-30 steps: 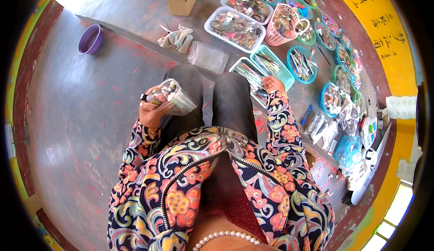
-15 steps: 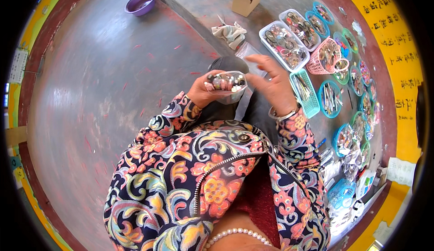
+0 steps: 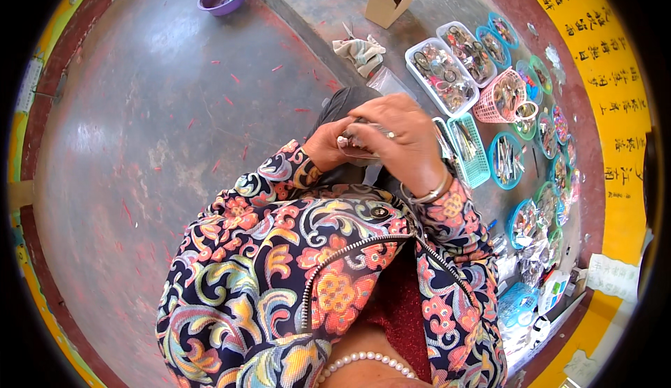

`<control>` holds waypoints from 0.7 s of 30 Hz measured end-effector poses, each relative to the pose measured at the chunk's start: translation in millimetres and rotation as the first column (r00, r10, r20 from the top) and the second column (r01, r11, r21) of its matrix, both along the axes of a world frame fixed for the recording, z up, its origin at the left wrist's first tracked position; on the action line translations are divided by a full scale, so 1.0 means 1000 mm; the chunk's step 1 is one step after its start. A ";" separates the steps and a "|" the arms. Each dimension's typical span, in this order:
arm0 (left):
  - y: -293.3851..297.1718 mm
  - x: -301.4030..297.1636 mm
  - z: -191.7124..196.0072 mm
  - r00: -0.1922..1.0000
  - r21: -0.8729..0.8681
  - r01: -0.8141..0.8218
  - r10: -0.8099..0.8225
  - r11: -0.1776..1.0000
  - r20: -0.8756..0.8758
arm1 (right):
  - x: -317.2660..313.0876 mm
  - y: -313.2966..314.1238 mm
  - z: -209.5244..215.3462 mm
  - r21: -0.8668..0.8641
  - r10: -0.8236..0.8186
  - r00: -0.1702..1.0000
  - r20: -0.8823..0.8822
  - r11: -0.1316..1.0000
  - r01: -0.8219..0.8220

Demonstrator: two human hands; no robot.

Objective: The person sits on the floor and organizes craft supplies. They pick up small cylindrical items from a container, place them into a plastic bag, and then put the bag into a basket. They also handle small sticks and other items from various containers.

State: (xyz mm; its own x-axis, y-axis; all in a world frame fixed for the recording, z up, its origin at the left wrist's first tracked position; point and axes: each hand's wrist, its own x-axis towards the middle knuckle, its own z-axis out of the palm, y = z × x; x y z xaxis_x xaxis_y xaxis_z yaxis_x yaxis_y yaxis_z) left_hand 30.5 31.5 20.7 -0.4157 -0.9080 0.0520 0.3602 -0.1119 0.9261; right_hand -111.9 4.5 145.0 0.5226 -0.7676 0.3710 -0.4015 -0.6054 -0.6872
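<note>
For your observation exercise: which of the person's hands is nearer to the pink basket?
Right. The right hand lies just left of the pink basket; the left hand sits farther away, beyond the right hand.

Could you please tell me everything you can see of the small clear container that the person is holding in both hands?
The clear container looks like thin transparent plastic, and small metallic pieces show dimly through it. It is held above the person's lap, in front of the patterned jacket. The left hand grips its left side, while the right hand, wearing a ring and a bangle, covers its top and right side. Most of it is hidden, so its full shape cannot be told.
</note>
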 end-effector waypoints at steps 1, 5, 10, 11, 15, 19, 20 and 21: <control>-0.001 -0.001 -0.001 1.000 0.025 0.005 -0.005 1.000 -0.011 | -0.003 0.000 0.009 0.010 -0.041 0.997 0.061 0.999 0.040; -0.002 0.001 -0.013 1.000 0.063 -0.030 0.030 0.998 -0.003 | -0.023 0.001 0.033 0.258 -0.289 0.890 0.352 0.944 0.205; -0.002 0.004 -0.002 0.994 0.126 -0.042 0.054 0.991 -0.097 | -0.061 -0.012 0.014 0.557 -0.483 0.468 0.740 0.830 -0.024; -0.003 0.003 0.000 0.993 0.141 -0.041 0.056 0.989 -0.102 | -0.069 -0.014 0.010 0.595 -0.522 0.418 0.743 0.801 -0.058; -0.004 0.001 -0.004 0.981 0.155 -0.077 0.102 0.985 -0.162 | -0.097 -0.016 -0.020 0.684 -0.611 0.326 0.721 0.703 -0.195; -0.007 0.000 -0.005 0.943 0.164 -0.158 0.198 0.974 -0.268 | -0.115 -0.014 -0.034 0.711 -0.656 0.287 0.699 0.682 -0.172; -0.008 0.002 -0.004 0.935 0.139 -0.186 0.219 0.973 -0.279 | -0.124 -0.015 -0.039 0.701 -0.651 0.274 0.708 0.695 -0.160; -0.010 0.002 -0.006 0.927 0.119 -0.202 0.229 0.972 -0.297 | -0.135 -0.016 -0.040 0.702 -0.663 0.246 0.707 0.701 -0.129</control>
